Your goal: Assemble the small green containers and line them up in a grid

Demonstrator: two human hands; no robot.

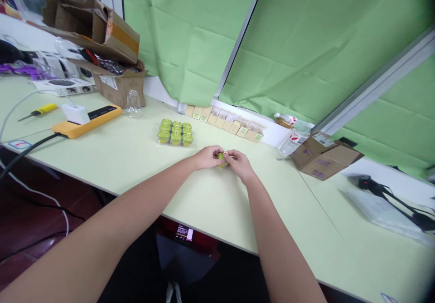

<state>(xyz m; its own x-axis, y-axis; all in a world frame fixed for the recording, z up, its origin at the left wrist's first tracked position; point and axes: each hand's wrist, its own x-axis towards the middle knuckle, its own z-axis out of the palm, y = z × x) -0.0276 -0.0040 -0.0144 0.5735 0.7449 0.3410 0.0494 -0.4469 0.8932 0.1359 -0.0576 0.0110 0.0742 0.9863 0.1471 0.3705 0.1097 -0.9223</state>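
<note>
1. On my head view, I locate the small green-topped container (220,156) between both hands, over the pale table (234,207); I cannot tell whether its base touches the surface.
2. Left hand (205,158): fingers curled narrowly, gripping the container's left side.
3. Right hand (239,163): thumb and fingers pinched narrowly on its right side.
4. I observe nine similar containers (176,136), grouped three by three, left of the hands.
5. Small cardboard boxes (222,120) stand in a row beyond, along the wall.
</note>
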